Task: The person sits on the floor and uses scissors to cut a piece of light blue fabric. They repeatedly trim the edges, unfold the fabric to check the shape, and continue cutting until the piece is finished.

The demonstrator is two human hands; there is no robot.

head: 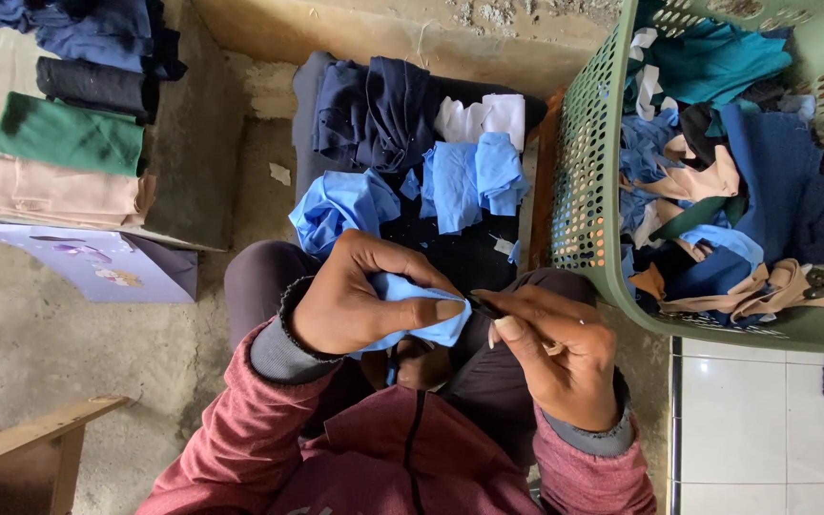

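Our left hand pinches a small light-blue fabric scrap between thumb and fingers, over our lap. Our right hand is closed around a thin dark tool, tip touching the scrap. Pile of cloth pieces ahead, green basket of scraps right, folded fabrics left

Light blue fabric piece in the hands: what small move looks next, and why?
Probably drawing the thin dark tool in the right hand along the light blue fabric piece. The left hand pinches the fabric taut, and the tool's tip meets its edge.
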